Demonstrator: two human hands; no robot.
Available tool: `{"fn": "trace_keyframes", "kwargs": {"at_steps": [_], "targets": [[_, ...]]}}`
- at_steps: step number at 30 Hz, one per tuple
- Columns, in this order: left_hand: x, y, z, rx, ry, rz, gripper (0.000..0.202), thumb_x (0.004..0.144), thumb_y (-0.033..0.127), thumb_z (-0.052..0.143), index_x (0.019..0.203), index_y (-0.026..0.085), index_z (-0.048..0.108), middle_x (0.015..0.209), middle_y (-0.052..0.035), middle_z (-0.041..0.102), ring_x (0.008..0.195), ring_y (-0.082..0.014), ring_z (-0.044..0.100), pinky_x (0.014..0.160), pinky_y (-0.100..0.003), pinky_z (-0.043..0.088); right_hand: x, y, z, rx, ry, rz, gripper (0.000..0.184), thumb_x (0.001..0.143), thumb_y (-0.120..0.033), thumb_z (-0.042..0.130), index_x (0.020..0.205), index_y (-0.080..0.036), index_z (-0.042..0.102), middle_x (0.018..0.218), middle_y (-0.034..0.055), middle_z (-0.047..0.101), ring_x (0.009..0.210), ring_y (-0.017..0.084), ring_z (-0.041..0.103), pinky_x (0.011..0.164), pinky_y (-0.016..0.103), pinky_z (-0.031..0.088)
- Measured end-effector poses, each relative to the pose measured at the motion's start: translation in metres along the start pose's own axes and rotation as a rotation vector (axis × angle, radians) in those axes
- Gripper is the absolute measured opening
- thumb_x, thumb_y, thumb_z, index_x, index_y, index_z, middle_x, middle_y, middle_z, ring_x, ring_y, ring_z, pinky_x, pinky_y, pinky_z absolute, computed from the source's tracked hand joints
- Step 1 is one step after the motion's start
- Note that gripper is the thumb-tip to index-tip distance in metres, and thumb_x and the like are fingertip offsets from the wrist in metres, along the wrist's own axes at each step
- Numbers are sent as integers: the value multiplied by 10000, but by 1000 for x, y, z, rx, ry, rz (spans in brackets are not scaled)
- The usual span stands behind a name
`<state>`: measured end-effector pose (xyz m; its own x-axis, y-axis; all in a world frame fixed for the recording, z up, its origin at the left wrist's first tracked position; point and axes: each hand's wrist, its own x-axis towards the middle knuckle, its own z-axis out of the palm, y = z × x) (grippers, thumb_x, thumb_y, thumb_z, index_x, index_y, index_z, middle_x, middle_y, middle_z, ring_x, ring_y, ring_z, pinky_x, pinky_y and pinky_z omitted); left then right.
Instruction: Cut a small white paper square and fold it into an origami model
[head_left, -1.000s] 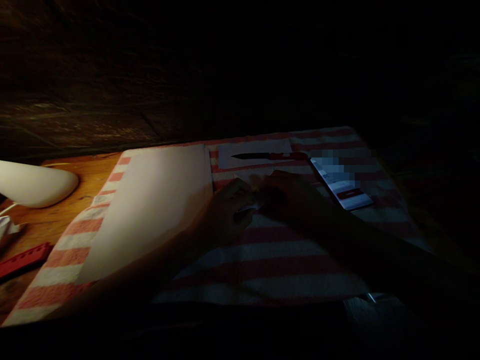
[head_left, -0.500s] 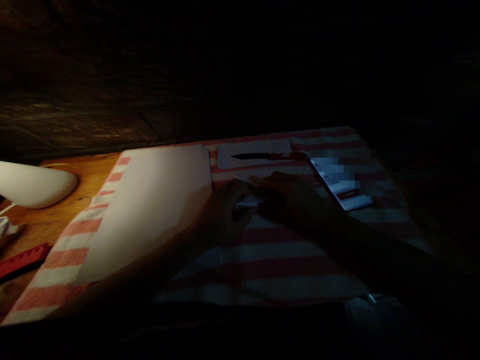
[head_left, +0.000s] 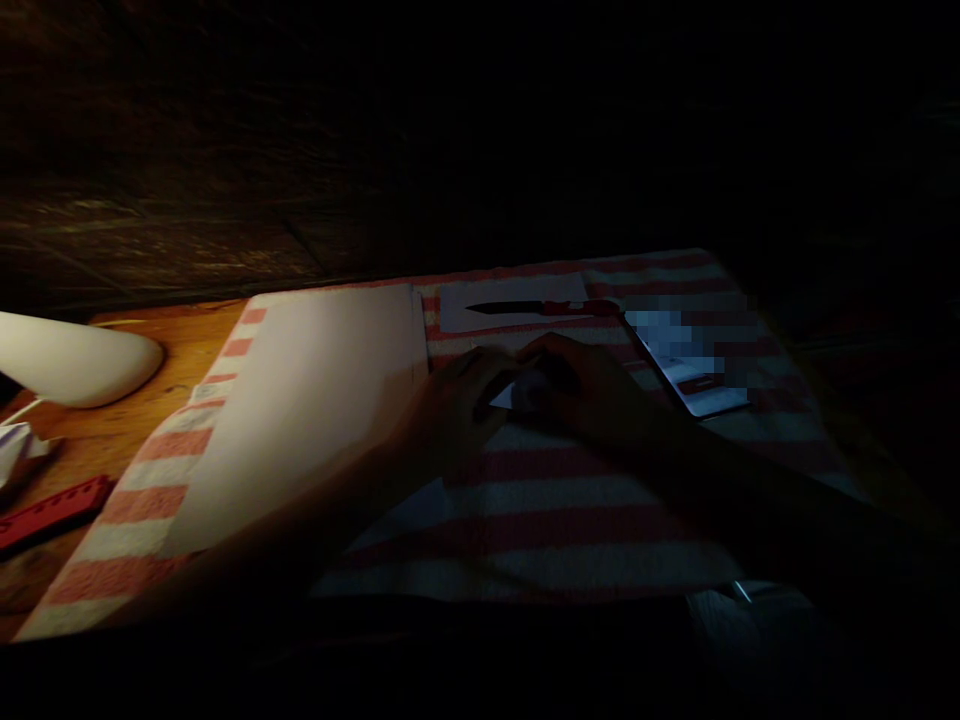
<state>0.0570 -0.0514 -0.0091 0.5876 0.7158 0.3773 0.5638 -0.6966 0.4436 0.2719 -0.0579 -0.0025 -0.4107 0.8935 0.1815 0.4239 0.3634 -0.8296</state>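
In dim light, my left hand [head_left: 454, 410] and my right hand [head_left: 581, 385] meet over a red and white striped cloth [head_left: 540, 510]. Both pinch a small folded piece of white paper [head_left: 514, 393] between their fingertips, just above the cloth. A knife [head_left: 536, 307] with a dark blade and red handle lies on a small white sheet beyond my hands. A large white sheet of paper [head_left: 315, 400] lies flat to the left of my left hand.
A lit phone [head_left: 694, 365] rests on the cloth right of my hands. A white lamp base [head_left: 71, 358] and a red ruler-like strip [head_left: 52, 510] sit on the wooden table [head_left: 187, 345] at far left. The surroundings are dark.
My hands have lifted slightly and drawn closer together, turning the small paper so a white corner shows between the fingers. The view shifted a little.
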Motion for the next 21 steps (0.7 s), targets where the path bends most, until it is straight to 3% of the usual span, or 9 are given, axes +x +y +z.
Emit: {"fn": "trace_keyframes", "kwargs": {"at_steps": [4, 10, 14, 18, 21], "targets": [[0, -1, 0, 10, -4, -20, 559, 771, 55, 653, 1306, 199, 583, 1166, -60, 692, 1052, -217, 667, 930, -376, 571, -2, 0, -4, 14, -26, -15, 299, 851, -232, 685, 1139, -175, 623, 995, 49, 709, 838, 181, 647, 723, 315, 502], [0, 0, -1, 42, -26, 68, 633, 815, 31, 585, 1396, 277, 525, 1188, -41, 646, 1016, -186, 656, 882, -339, 580, -4, -2, -2, 55, -30, 12, 315, 810, -225, 730, 1099, -200, 606, 982, 44, 706, 840, 186, 648, 711, 320, 505], [-2, -2, 1, 43, 0, 101, 490, 835, 60, 592, 1277, 271, 567, 1307, -74, 586, 1024, -199, 667, 816, -333, 591, -5, -2, -3, 77, -37, 14, 418, 791, -256, 766, 1141, -206, 543, 910, 16, 687, 733, 153, 606, 627, 282, 454], [-4, 2, 4, -88, 4, -70, 322, 927, 200, 609, 1236, 257, 535, 999, -14, 684, 739, -140, 693, 587, -231, 558, -5, -3, -6, 127, -53, 10, 500, 814, -273, 744, 1215, -211, 454, 926, 19, 706, 760, 161, 634, 649, 279, 462], [-4, 4, 4, -184, 24, -139, 305, 937, 230, 625, 1227, 250, 533, 976, 1, 700, 751, -128, 705, 609, -213, 568, -5, -4, -3, 40, -26, 12, 415, 818, -259, 727, 1160, -202, 498, 946, 31, 716, 772, 166, 647, 642, 271, 454]]}}
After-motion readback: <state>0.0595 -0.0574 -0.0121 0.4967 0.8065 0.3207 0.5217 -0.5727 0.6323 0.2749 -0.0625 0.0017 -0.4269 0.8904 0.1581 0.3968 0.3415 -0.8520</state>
